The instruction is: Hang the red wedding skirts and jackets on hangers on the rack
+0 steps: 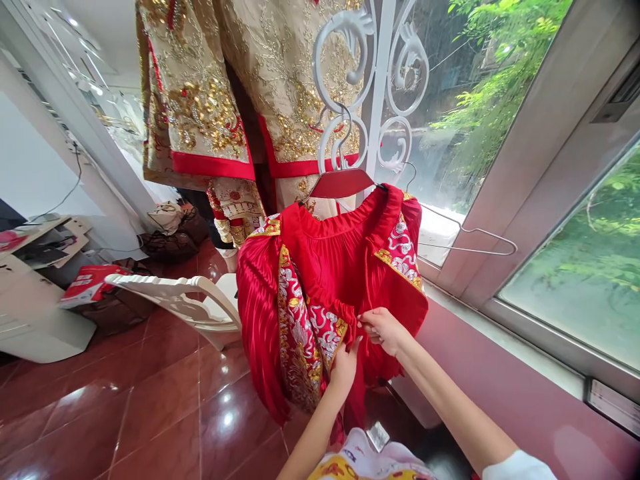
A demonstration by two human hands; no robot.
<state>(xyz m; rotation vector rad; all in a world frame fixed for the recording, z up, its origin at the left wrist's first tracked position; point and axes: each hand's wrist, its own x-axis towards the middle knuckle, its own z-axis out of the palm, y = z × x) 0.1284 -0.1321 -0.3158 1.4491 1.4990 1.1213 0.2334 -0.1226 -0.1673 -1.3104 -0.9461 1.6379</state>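
Two hands (345, 370) (383, 330) gripping one red robe (330, 257)

gold-embroidered robes (200, 87) with red hems, hung beside a white scrollwork rack (385, 87); a white chair (200, 300) set on glossy red floor tiles (150, 393); dark bags (170, 243) piled nearby; a wire hanger (470, 250) hooked before a window (575, 280), green foliage (500, 87) outside.

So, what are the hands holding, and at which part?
The left hand and right hand hold the hanging red pleated satin garment at its front edge, beside the embroidered trim.
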